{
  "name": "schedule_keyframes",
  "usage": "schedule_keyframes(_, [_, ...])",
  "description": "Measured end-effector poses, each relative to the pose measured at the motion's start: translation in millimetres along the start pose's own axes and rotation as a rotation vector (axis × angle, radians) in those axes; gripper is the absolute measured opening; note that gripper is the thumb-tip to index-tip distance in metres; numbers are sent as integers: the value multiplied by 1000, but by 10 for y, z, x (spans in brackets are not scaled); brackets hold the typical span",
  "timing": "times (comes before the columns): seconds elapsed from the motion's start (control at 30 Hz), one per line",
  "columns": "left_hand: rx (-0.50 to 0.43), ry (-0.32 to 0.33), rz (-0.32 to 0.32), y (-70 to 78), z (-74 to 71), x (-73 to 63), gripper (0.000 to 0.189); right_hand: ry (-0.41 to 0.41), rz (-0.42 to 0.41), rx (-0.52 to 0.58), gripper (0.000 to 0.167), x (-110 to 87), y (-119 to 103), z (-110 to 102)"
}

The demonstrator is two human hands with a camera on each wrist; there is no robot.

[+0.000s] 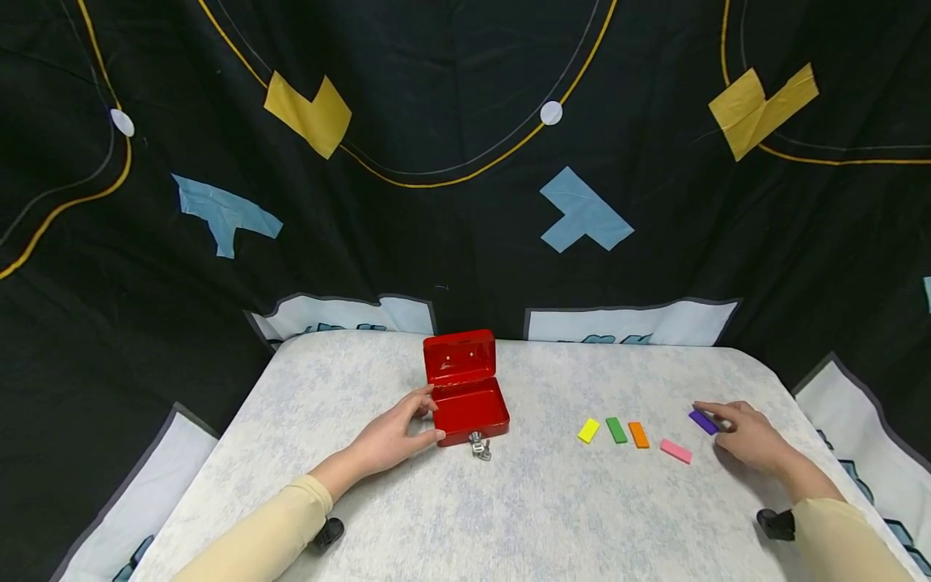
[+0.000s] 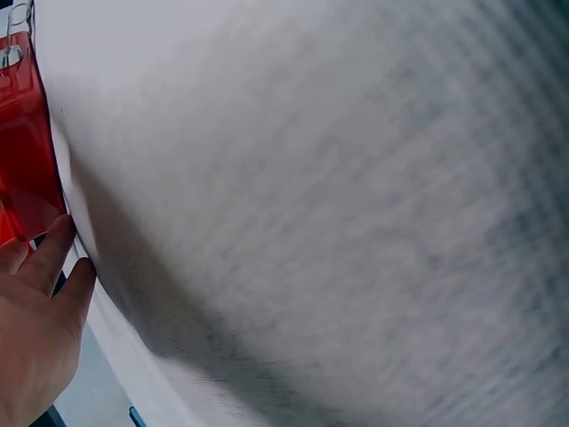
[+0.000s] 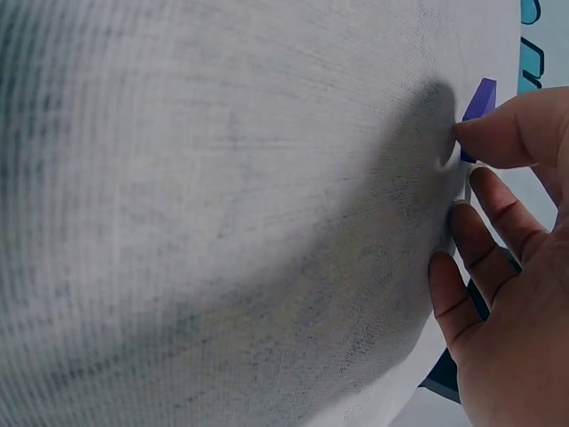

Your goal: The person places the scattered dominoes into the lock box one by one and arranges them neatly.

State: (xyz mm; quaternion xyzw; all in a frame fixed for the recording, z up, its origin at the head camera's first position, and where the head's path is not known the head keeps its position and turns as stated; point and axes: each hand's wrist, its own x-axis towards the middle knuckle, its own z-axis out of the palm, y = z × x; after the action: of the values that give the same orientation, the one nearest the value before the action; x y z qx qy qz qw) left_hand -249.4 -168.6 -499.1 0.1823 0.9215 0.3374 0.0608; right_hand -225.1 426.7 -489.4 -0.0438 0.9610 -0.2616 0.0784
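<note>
A small red metal cash box (image 1: 474, 436) stands with its lid (image 1: 460, 357) raised, and nothing shows inside. Keys (image 1: 482, 449) hang at its front lock. My left hand (image 1: 398, 432) rests against the box's left side, fingers spread and only slightly bent; the left wrist view shows its fingertips by the box (image 2: 31, 169). Far to the right, my right hand (image 1: 752, 440) holds a purple block (image 1: 703, 421) between thumb and index finger, at the table. In the right wrist view the thumb partly covers the purple block (image 3: 481, 100); the other fingers spread loosely.
Between box and right hand lie a yellow block (image 1: 588, 430), a green block (image 1: 616, 430), an orange block (image 1: 638, 435) and a pink block (image 1: 676, 451). They rest on a pale mottled tabletop (image 1: 538, 517). A black curtain (image 1: 451, 242) hangs behind.
</note>
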Motion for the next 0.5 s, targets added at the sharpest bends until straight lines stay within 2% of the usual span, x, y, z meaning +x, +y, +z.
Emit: schedule_keyframes(0.5, [-15,7,11,-8,3,1,38,-7,11,9,51,-6,7,-16])
